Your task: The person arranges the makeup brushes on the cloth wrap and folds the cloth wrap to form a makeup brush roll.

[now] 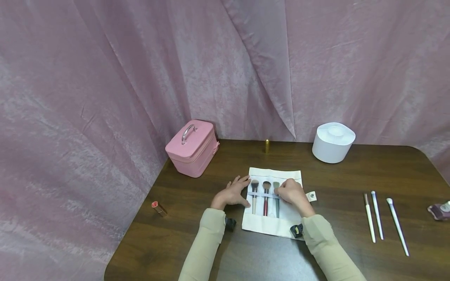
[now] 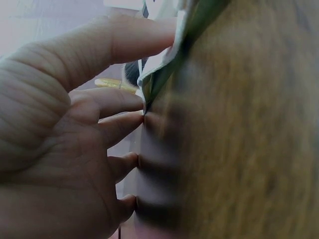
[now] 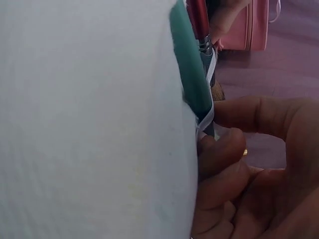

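Observation:
A white fabric brush roll (image 1: 260,225) lies unfolded on the table, with three makeup brushes under its pale elastic band (image 1: 260,194). From left to right come a pale-handled brush (image 1: 254,206), a red-handled brush (image 1: 265,207) and a green makeup brush (image 1: 277,210). My left hand (image 1: 231,193) rests at the roll's left edge, fingers spread and thumb on the fabric. With thumb and curled fingers my right hand (image 1: 292,193) pinches the green brush near its bristles, right at the band. In the right wrist view the green handle (image 3: 192,64) points away from these fingers.
Three slim white-handled brushes (image 1: 377,215) lie to the right, with a small purple item (image 1: 439,212) beyond them. A pink case (image 1: 190,156) stands back left, a white lidded container (image 1: 330,150) back right. A gold tube (image 1: 267,146) stands between them. A brown tube (image 1: 159,209) lies left.

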A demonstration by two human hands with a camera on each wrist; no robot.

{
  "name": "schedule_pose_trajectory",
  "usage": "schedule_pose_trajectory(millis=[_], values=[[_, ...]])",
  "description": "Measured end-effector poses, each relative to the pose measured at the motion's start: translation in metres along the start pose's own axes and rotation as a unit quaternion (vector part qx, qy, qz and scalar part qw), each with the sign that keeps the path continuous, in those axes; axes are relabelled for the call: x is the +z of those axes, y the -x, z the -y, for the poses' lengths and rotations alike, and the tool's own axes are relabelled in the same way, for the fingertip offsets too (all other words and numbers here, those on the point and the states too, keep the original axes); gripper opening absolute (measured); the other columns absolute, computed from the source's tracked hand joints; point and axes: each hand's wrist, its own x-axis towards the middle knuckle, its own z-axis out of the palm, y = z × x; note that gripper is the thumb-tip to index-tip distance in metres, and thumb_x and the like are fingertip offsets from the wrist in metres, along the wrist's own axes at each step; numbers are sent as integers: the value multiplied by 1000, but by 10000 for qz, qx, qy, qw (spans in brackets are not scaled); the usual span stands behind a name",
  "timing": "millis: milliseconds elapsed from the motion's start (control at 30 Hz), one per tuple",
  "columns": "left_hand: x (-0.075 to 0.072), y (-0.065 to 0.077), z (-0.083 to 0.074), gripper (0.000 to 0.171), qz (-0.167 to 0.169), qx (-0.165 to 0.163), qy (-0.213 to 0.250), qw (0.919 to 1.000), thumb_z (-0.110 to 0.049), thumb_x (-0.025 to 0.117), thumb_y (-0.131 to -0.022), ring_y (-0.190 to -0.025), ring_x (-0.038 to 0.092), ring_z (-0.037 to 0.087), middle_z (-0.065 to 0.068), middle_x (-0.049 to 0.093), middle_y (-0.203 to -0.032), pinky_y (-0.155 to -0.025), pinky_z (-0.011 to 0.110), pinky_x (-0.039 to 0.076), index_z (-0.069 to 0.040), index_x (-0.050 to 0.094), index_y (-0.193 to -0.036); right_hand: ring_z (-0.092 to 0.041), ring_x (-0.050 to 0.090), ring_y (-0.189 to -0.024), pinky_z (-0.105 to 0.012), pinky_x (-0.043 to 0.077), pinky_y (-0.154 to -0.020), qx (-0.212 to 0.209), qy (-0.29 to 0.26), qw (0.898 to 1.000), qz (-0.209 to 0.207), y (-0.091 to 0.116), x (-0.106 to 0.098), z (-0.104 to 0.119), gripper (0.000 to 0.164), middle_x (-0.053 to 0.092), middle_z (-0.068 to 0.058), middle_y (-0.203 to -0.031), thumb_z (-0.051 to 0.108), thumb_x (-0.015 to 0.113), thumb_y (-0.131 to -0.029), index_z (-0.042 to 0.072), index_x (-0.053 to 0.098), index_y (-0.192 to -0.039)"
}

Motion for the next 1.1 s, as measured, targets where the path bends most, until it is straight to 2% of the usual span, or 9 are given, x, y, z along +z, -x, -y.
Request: schedule_pose_trajectory(millis=[300, 433, 500, 600, 667, 733, 933, 1100], values=[[1, -2, 1, 92, 15, 19, 13, 10000, -14, 85, -82, -154, 5, 31, 5, 21, -167, -121, 56, 6, -6, 35, -158, -9, 37, -41, -24, 29, -44, -32, 176, 9998, 23, 1, -1, -2, 39, 42, 5, -44, 18, 63, -84, 16, 48, -49], [0, -1, 0, 92, 35, 35, 36, 10000, -14, 85, -82, -155, 4, 31, 5, 20, -167, -121, 55, 6, -7, 34, -158, -9, 40, -41, -24, 31, -44, -99, 182, 9998, 5, 3, -6, -1, 37, 45, 3, -43, 16, 61, -87, 11, 53, -51], [-1, 0, 0, 92, 37, 36, 57, 10000, -14, 85, -82, -155, 4, 31, 5, 20, -167, -121, 55, 6, -6, 33, -158, -11, 44, -43, -25, 35, -46, -87, 171, 9998, 11, 3, -10, 0, 33, 49, 1, -46, 18, 61, -90, 7, 61, -59], [-1, 0, -1, 92, 43, 19, 56, 10000, -14, 85, -82, -155, 4, 31, 5, 20, -167, -121, 55, 6, -6, 34, -158, -13, 51, -50, -27, 41, -50, -59, 65, 10000, 31, 4, -18, 1, 30, 56, -3, -57, 23, 61, -95, -1, 70, -79], [-1, 0, -1, 92, 44, 15, 37, 10000, -14, 85, -82, -154, 4, 32, 5, 20, -167, -121, 55, 6, -6, 34, -158, -15, 55, -56, -29, 44, -54, -96, -4, 10000, 8, 6, -24, 1, 31, 60, -6, -66, 26, 61, -97, -3, 71, -92], [0, 0, -1, 92, 38, 17, 32, 10000, -14, 85, -82, -154, 5, 32, 6, 21, -167, -121, 55, 6, -6, 34, -158, -17, 59, -61, -31, 46, -57, -307, -67, 9995, -25, 8, -32, 1, 33, 64, -10, -74, 25, 61, -97, -6, 71, -99], [1, -2, 0, 92, 30, 56, 51, 10000, -13, 85, -81, -154, 5, 32, 6, 21, -167, -121, 56, 6, -6, 34, -158, -24, 68, -78, -34, 49, -65, -891, -288, 9956, -42, 17, -52, -4, 34, 70, -21, -96, 23, 58, -100, -8, 67, -110], [0, -1, 2, 92, 6, 26, 121, 9999, -13, 85, -81, -154, 4, 32, 5, 21, -167, -121, 56, 6, -7, 35, -158, -32, 69, -88, -37, 50, -70, -927, -451, 9934, -510, 24, -68, -6, 35, 69, -24, -105, 23, 54, -102, -8, 66, -113]])
